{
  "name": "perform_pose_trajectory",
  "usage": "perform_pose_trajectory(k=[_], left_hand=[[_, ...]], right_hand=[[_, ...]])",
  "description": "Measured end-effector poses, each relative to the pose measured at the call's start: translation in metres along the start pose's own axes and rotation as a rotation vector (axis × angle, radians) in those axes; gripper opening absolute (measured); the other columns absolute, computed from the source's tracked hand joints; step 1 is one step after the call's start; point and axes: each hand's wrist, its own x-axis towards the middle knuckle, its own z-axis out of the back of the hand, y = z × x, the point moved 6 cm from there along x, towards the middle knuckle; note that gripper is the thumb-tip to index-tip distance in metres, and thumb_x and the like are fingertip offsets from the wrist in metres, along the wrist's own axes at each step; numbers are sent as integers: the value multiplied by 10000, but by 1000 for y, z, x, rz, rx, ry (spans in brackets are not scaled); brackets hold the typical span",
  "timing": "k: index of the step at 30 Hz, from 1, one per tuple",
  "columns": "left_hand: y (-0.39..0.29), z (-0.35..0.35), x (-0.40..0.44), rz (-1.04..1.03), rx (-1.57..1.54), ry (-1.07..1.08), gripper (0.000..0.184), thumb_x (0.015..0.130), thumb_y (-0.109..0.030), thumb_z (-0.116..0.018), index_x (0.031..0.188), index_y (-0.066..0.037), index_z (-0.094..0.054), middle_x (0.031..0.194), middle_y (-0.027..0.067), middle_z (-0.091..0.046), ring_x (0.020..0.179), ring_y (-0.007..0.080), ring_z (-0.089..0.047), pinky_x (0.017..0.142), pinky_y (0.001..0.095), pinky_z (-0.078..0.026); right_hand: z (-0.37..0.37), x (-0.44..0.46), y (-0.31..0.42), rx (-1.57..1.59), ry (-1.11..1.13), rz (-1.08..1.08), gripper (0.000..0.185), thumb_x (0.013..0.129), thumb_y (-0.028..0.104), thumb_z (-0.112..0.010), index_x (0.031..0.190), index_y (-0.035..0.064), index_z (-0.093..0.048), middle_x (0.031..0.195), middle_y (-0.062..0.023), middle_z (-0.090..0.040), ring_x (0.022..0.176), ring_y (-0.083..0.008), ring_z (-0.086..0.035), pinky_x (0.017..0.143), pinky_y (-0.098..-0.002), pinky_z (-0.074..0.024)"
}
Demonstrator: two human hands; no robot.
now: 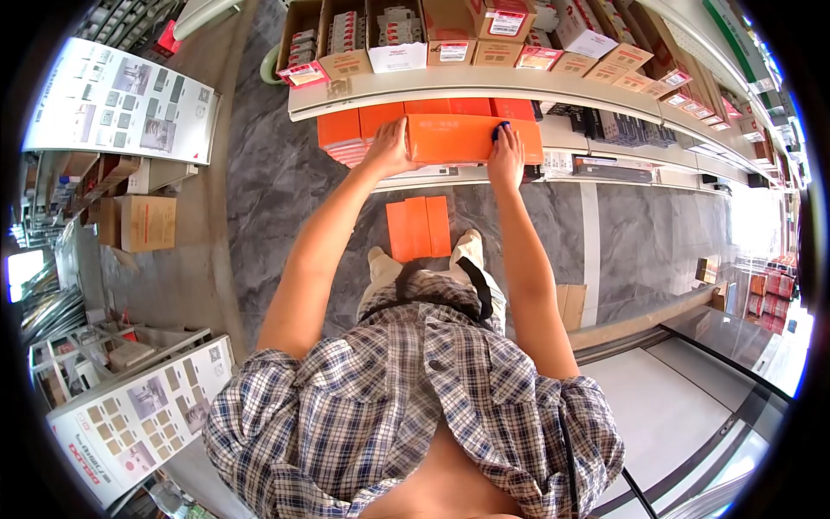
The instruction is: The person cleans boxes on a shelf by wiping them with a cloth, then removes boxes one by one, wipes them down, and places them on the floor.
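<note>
A long orange box point(454, 140) lies across the front of the lower shelf, between my two hands. My left hand point(391, 154) grips its left end, fingers wrapped round the corner. My right hand point(507, 158) presses against it near the right end, fingers along its face. A small dark blue object point(500, 130) shows at the right fingertips; its kind is unclear. Behind the held box, more orange boxes point(339, 128) stand in a row on the shelf. Several flat orange boxes point(418, 228) rest on the floor by my feet.
The upper shelf point(398, 85) carries open cardboard boxes point(343, 62) of small packaged parts. Dark packages point(616, 128) line the lower shelf to the right. Display boards point(121, 99) and a cardboard carton point(149, 222) stand at left. A glass-topped counter point(657, 389) is at lower right.
</note>
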Motion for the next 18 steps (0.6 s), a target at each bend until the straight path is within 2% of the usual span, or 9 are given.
perform_pose_trajectory(k=[4,8,11,14,18], left_hand=[[-9,13,-1,-31,-34,-37,1076,595,-453,-800,1346,63,-229,1307,281,-388,1216,437,-383,1036,491,-314],[-3,20,-7,-42,-66,-91,1078,583,-404,-820,1351,59,-221,1316,275,-379,1220,436,-379,1034,488,-316],[5,37,-11,-76,-104,-184,1088,565,-359,-841,1356,51,-215,1333,267,-366,1231,432,-366,1037,483,-316],[23,34,-13,3,-73,-11,1116,581,-350,-841,1381,49,-173,1384,263,-308,1277,421,-319,1056,478,-298],[29,24,-11,45,-11,43,1147,582,-428,-822,1380,66,-162,1365,272,-326,1269,417,-334,1065,473,-289]], right_hand=[[-5,1,1,69,-59,-100,357,879,135,-471,1211,22,-538,1310,-129,-498,1265,-321,-397,1054,-429,-305],[-7,0,49,233,-27,50,342,843,93,-509,1169,-1,-556,1278,-134,-519,1248,-313,-412,1053,-406,-320],[-13,-1,93,334,135,268,342,849,102,-512,1182,41,-561,1290,-116,-513,1268,-303,-390,1065,-406,-311],[-14,0,101,238,151,259,347,858,109,-507,1198,67,-558,1308,-113,-500,1277,-304,-384,1067,-417,-307],[-26,12,73,315,95,213,361,871,118,-498,1226,66,-541,1328,-111,-485,1278,-308,-388,1069,-425,-303]])
